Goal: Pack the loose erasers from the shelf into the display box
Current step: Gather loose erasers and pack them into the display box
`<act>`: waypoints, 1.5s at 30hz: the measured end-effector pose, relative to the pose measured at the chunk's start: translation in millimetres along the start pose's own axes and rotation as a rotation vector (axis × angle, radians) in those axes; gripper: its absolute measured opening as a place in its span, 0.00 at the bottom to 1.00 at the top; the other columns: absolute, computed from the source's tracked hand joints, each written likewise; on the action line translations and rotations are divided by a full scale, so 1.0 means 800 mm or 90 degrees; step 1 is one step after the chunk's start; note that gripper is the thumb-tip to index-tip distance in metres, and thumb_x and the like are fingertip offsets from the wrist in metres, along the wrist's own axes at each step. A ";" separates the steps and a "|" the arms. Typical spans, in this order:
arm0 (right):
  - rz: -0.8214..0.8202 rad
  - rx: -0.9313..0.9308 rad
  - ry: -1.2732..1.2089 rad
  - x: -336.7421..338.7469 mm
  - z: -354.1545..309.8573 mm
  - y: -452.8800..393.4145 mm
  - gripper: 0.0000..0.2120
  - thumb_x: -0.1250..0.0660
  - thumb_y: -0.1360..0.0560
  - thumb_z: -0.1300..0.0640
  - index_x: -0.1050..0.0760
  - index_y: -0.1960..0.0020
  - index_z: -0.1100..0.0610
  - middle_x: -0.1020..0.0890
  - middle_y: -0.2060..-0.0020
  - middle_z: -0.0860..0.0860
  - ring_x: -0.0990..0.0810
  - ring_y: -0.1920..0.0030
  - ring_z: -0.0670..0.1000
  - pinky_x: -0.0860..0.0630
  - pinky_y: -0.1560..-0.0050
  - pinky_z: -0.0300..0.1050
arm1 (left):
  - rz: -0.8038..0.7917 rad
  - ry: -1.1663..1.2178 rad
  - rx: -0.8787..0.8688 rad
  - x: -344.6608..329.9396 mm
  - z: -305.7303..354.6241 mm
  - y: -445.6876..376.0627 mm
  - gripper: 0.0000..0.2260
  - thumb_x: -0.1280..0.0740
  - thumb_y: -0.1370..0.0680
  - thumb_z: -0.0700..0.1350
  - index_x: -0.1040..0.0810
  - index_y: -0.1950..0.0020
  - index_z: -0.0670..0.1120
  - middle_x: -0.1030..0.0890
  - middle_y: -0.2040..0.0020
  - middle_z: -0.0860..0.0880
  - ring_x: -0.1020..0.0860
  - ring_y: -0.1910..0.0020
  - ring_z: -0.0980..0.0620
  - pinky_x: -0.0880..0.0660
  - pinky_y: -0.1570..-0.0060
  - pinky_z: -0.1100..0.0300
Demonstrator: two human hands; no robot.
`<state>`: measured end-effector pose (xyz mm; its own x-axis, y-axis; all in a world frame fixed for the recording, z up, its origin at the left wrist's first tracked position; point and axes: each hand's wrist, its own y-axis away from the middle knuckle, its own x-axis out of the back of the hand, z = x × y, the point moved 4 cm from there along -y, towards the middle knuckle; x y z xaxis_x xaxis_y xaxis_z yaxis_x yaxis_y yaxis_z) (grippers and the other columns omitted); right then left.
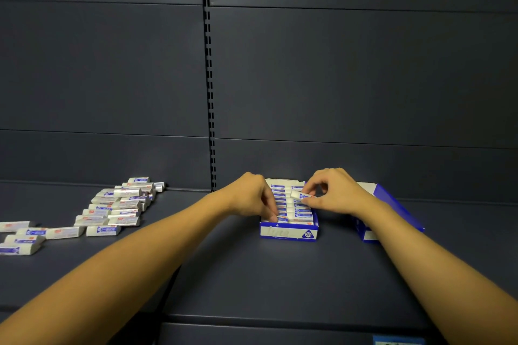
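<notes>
— Where's our eraser (301, 195)?
— Pinched in our right hand (335, 194), long axis crosswise over the display box (288, 232) rows.
— And the left hand (256, 199)?
— Fingertips probably pressing packed erasers down; 1 pile of loose erasers (112, 210) lies well left.

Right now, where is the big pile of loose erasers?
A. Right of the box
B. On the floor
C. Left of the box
C: the loose erasers lie on the shelf well to the left of the blue-and-white box, apart from it.
</notes>
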<state>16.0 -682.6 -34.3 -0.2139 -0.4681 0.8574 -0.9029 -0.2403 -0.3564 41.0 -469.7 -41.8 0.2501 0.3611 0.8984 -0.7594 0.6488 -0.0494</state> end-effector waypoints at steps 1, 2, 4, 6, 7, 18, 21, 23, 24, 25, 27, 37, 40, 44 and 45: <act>-0.003 -0.003 0.003 0.000 0.000 0.001 0.06 0.22 0.30 0.48 0.16 0.54 0.46 0.17 0.59 0.42 0.23 0.56 0.35 0.29 0.65 0.29 | -0.001 0.001 -0.005 -0.001 -0.002 0.001 0.09 0.23 0.26 0.46 0.13 0.47 0.46 0.13 0.49 0.52 0.18 0.46 0.58 0.24 0.55 0.73; -0.006 -0.006 0.005 0.000 -0.001 0.001 0.07 0.23 0.30 0.47 0.16 0.54 0.47 0.17 0.59 0.41 0.23 0.56 0.35 0.30 0.65 0.29 | -0.003 0.004 -0.009 -0.002 -0.004 0.001 0.09 0.23 0.25 0.47 0.13 0.47 0.46 0.13 0.49 0.52 0.18 0.46 0.58 0.24 0.55 0.73; -0.011 -0.010 0.005 -0.001 -0.003 0.003 0.08 0.23 0.30 0.48 0.15 0.53 0.48 0.17 0.59 0.41 0.23 0.57 0.35 0.31 0.65 0.29 | -0.004 0.015 -0.014 -0.003 -0.007 0.002 0.10 0.24 0.25 0.48 0.13 0.47 0.46 0.14 0.47 0.52 0.18 0.45 0.58 0.23 0.53 0.70; -0.021 -0.008 0.000 -0.002 -0.007 0.004 0.08 0.22 0.30 0.48 0.15 0.53 0.48 0.18 0.59 0.41 0.23 0.57 0.34 0.31 0.66 0.28 | -0.002 0.025 -0.017 -0.005 -0.011 0.003 0.10 0.24 0.25 0.48 0.13 0.46 0.47 0.14 0.47 0.52 0.19 0.44 0.58 0.23 0.53 0.70; -0.026 -0.006 0.000 -0.001 -0.009 0.004 0.08 0.22 0.30 0.49 0.15 0.53 0.49 0.18 0.59 0.40 0.23 0.58 0.34 0.31 0.66 0.28 | -0.004 0.029 -0.019 -0.005 -0.012 0.003 0.10 0.24 0.25 0.48 0.13 0.46 0.47 0.14 0.46 0.52 0.19 0.45 0.58 0.23 0.54 0.71; -0.193 -0.050 0.046 -0.003 -0.024 0.008 0.08 0.21 0.32 0.49 0.14 0.55 0.50 0.15 0.63 0.43 0.19 0.60 0.40 0.30 0.66 0.28 | 0.058 0.049 -0.035 0.014 -0.031 0.004 0.11 0.23 0.26 0.51 0.14 0.45 0.52 0.15 0.53 0.58 0.19 0.52 0.62 0.27 0.61 0.75; -0.215 -0.053 0.049 -0.011 -0.026 0.011 0.07 0.21 0.31 0.53 0.14 0.53 0.51 0.15 0.63 0.44 0.20 0.63 0.38 0.29 0.67 0.27 | 0.079 0.037 -0.027 0.016 -0.038 0.004 0.11 0.24 0.25 0.52 0.15 0.44 0.53 0.16 0.52 0.59 0.19 0.51 0.60 0.27 0.62 0.74; -0.217 -0.060 0.029 -0.014 -0.026 0.012 0.06 0.21 0.31 0.55 0.15 0.54 0.51 0.15 0.64 0.45 0.20 0.66 0.37 0.30 0.67 0.27 | 0.100 0.028 -0.026 0.019 -0.042 0.005 0.10 0.25 0.24 0.52 0.15 0.44 0.53 0.16 0.54 0.59 0.19 0.53 0.60 0.28 0.62 0.74; -0.220 -0.064 0.022 -0.015 -0.026 0.012 0.06 0.21 0.31 0.56 0.15 0.55 0.51 0.15 0.64 0.46 0.20 0.66 0.38 0.29 0.67 0.27 | 0.110 0.023 -0.024 0.020 -0.044 0.006 0.10 0.25 0.24 0.52 0.15 0.44 0.53 0.17 0.54 0.59 0.19 0.54 0.61 0.29 0.62 0.74; -0.221 -0.066 0.023 -0.015 -0.026 0.012 0.06 0.22 0.31 0.56 0.15 0.55 0.51 0.14 0.63 0.46 0.19 0.65 0.39 0.28 0.66 0.28 | 0.118 0.020 -0.021 0.021 -0.046 0.006 0.10 0.25 0.24 0.52 0.14 0.44 0.53 0.17 0.55 0.59 0.20 0.56 0.63 0.30 0.62 0.75; -0.219 -0.067 0.041 -0.016 -0.026 0.010 0.05 0.22 0.32 0.57 0.15 0.57 0.51 0.15 0.62 0.45 0.18 0.63 0.41 0.27 0.65 0.30 | 0.129 0.018 -0.016 0.024 -0.048 0.007 0.09 0.26 0.24 0.51 0.14 0.44 0.53 0.18 0.57 0.61 0.21 0.57 0.66 0.30 0.61 0.75; -0.230 -0.069 0.078 -0.022 -0.024 0.003 0.05 0.21 0.30 0.56 0.16 0.61 0.51 0.14 0.58 0.43 0.17 0.54 0.41 0.22 0.59 0.33 | 0.143 -0.001 -0.014 0.025 -0.052 0.009 0.09 0.28 0.22 0.50 0.14 0.43 0.53 0.18 0.53 0.60 0.20 0.56 0.62 0.30 0.60 0.74; -0.238 -0.066 0.078 -0.018 -0.025 0.003 0.05 0.21 0.30 0.54 0.16 0.61 0.49 0.14 0.58 0.43 0.18 0.54 0.41 0.24 0.60 0.33 | 0.141 -0.002 -0.011 0.026 -0.051 0.006 0.09 0.28 0.21 0.50 0.15 0.43 0.52 0.17 0.51 0.58 0.20 0.54 0.61 0.28 0.58 0.73; -0.202 -0.069 0.040 -0.001 -0.028 0.000 0.07 0.21 0.31 0.48 0.14 0.55 0.48 0.15 0.62 0.40 0.19 0.58 0.38 0.25 0.59 0.35 | 0.147 -0.024 -0.003 0.035 -0.046 -0.002 0.08 0.29 0.21 0.50 0.15 0.43 0.52 0.17 0.51 0.58 0.20 0.55 0.62 0.29 0.60 0.74; -0.175 -0.068 0.033 0.006 -0.029 -0.004 0.08 0.22 0.29 0.48 0.14 0.53 0.48 0.15 0.61 0.40 0.19 0.59 0.37 0.26 0.59 0.35 | 0.154 -0.032 0.000 0.039 -0.044 -0.006 0.08 0.30 0.21 0.50 0.15 0.44 0.51 0.17 0.52 0.58 0.21 0.55 0.63 0.30 0.60 0.75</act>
<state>9.2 -664.5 -20.8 0.0273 -0.3529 0.9353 -0.9633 -0.2594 -0.0697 73.5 -437.4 -28.9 0.0314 0.4721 0.8810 -0.7933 0.5479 -0.2654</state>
